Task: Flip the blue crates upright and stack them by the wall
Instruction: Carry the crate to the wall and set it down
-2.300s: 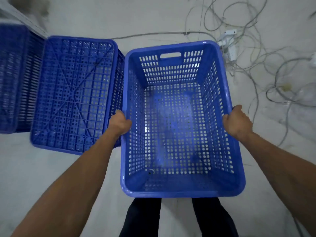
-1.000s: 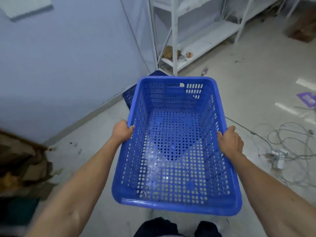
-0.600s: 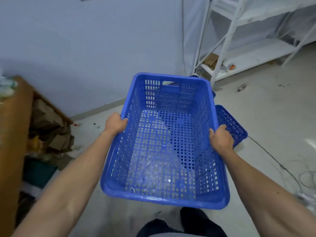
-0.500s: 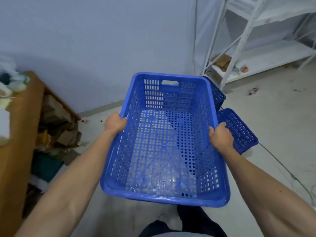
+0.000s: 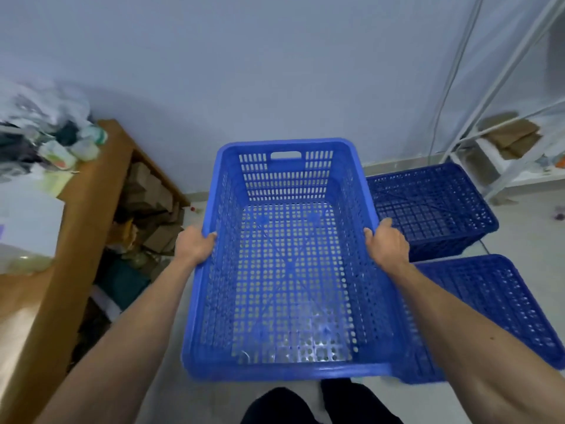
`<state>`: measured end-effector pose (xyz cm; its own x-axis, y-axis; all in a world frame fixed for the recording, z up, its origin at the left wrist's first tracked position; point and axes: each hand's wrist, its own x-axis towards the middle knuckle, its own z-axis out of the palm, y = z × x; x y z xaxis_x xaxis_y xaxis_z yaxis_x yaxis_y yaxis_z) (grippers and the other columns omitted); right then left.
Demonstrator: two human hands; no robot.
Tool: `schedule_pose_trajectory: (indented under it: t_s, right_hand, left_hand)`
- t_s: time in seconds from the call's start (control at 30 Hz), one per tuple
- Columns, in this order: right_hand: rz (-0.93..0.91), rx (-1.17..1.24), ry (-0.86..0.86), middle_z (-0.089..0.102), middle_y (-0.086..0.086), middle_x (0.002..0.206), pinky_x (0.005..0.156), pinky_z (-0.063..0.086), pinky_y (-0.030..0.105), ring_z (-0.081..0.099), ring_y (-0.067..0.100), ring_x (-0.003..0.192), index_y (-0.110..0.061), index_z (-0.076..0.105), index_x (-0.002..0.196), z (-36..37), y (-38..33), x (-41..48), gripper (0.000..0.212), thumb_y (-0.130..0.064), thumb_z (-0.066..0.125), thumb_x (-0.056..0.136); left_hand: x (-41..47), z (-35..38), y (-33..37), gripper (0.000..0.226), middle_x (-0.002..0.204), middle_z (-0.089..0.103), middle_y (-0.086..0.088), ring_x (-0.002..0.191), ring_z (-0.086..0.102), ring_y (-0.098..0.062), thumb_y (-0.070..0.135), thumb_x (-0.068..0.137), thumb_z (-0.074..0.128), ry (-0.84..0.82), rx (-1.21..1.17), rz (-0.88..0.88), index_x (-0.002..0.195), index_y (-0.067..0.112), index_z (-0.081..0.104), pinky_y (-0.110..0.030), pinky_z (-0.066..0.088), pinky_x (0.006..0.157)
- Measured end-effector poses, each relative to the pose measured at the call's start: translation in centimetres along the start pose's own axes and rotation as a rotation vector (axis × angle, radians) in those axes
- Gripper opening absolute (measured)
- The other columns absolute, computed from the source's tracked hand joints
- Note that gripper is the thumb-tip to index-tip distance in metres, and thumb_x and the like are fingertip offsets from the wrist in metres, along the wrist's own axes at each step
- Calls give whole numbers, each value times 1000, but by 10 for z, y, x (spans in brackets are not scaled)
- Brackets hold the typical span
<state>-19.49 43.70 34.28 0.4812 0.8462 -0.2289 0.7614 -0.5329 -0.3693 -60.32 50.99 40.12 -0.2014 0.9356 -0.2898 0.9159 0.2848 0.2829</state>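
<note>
Two crates (image 5: 434, 209) now lie upturned right of the carried crate (image 5: 290, 270). Left hand (image 5: 195, 244) and right hand (image 5: 386, 244) grasp its rims; having swung round to face the wall (image 5: 275, 71), it looks ready for setting down.

Centre frame, the held crate (image 5: 287, 270) is upright, open side up: bright blue, perforated walls and floor, a handle slot in its far end wall, gripped at both long rims. Right of it, by the wall, the far crate (image 5: 434, 206) sits upside down, ribbed base showing. At the lower right, the near crate (image 5: 501, 313) lies bottom up too, partly behind the held one.
</note>
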Motion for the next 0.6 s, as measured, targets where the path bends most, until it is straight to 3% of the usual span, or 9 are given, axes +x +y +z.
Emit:
schedule_pose_trajectory:
  t_s: [0.23, 0.4, 0.6]
  right_hand:
    - [-110, -99, -72, 64, 27, 101, 70, 48, 46, 63, 44, 92, 1, 42, 110, 14, -92, 91, 43, -39, 50, 97]
    - [-128, -184, -120, 64, 24, 102, 72, 46, 44, 62, 42, 94, 0, 44, 111, 51, -160, 166, 42, -40, 46, 99]
    - [-117, -326, -199, 64, 22, 99, 61, 41, 39, 62, 40, 87, 1, 44, 118, 114, -202, 247, 50, -45, 42, 100]
  left_hand:
    - [89, -6, -16, 47, 113, 65, -24, 105, 62, -40, 39, 93, 58, -19, -91, -158, 112, -3, 63, -43, 52, 90]
    - [188, 9, -35, 46, 113, 65, -23, 106, 62, -39, 39, 93, 59, -53, -186, -236, 113, -2, 59, -45, 52, 91]
    - [290, 50, -53, 50, 115, 64, -27, 109, 60, -43, 40, 95, 55, -122, -220, -288, 112, -6, 60, -47, 50, 93]
